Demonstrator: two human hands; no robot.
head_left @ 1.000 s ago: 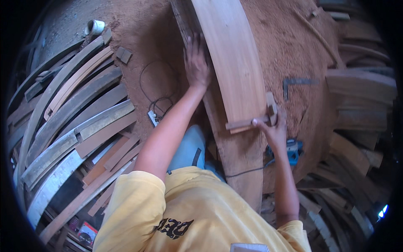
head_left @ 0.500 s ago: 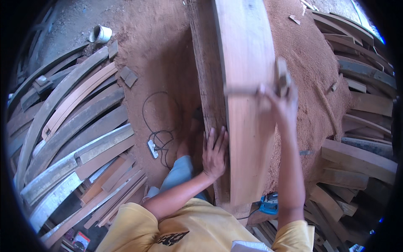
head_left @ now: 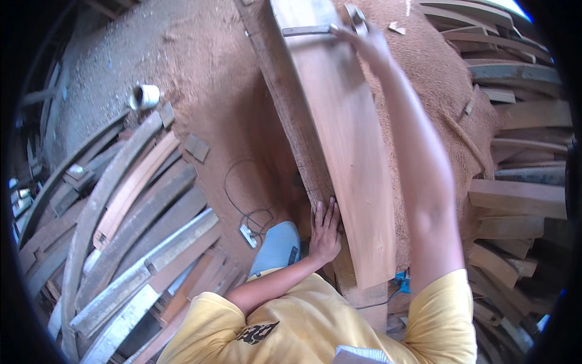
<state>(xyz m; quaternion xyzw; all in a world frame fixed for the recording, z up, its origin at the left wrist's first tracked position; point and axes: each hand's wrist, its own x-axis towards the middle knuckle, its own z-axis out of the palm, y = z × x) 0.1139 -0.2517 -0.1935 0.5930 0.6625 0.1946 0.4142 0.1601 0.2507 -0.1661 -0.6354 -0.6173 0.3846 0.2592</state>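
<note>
A long, pale reddish board (head_left: 347,139) with a curved edge lies lengthwise on a rough, dark wooden beam (head_left: 288,112). My left hand (head_left: 326,236) rests flat on the beam by the board's near left edge, its fingers stretched out. Far out along the board, my right hand (head_left: 371,48) is closed on a try square (head_left: 306,30). The thin blade lies across the board's top face, and the thicker stock (head_left: 356,18) sits at the board's right edge. My right fingers are partly smeared by motion.
Stacks of curved timber lie to the left (head_left: 115,212) and right (head_left: 521,127). Sawdust (head_left: 424,97) covers the ground. A white bucket (head_left: 144,97) lies on its side at the far left. A cable with a white socket block (head_left: 247,235) sits by my leg. A blue power tool (head_left: 401,281) shows near the board's end.
My right hand has slid the try square away from me, toward the board's far end. My left hand stays on the beam. The whole view has shifted and turned.
</note>
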